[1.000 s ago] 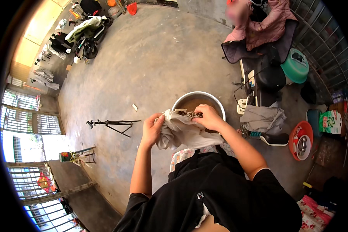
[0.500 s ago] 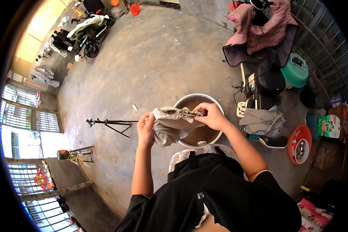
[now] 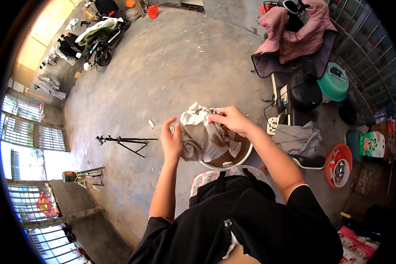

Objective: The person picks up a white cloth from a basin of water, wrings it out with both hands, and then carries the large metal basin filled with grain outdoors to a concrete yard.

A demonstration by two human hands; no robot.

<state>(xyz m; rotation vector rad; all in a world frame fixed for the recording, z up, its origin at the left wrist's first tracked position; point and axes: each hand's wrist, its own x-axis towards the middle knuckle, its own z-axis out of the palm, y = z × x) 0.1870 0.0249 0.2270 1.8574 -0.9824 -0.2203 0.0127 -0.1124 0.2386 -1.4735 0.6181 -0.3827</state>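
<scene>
A pale grey cloth point(image 3: 202, 140), wet-looking and with a dark mottled gathered edge, hangs over a metal basin point(image 3: 248, 155) of brown, murky water. My right hand point(image 3: 233, 121) pinches the gathered edge at the cloth's upper right. Beside the cloth's left side is my left hand point(image 3: 171, 140), its fingers raised and apart; whether the thumb touches the fabric is hard to see. The cloth covers much of the basin's left part. A small white piece point(image 3: 227, 163) shows at the basin's near inner side.
Left of the basin a black tripod point(image 3: 125, 141) lies or stands low on the concrete floor. To the right are a scooter with a pink cover point(image 3: 290, 42), a grey cloth heap point(image 3: 298, 138), a red basin point(image 3: 328, 169), a green tub point(image 3: 334, 83) and a detergent bag point(image 3: 372, 144).
My left hand has loosened from the cloth, its fingers spreading. The cloth has swung up and right, bunched under my right hand, which has risen a little.
</scene>
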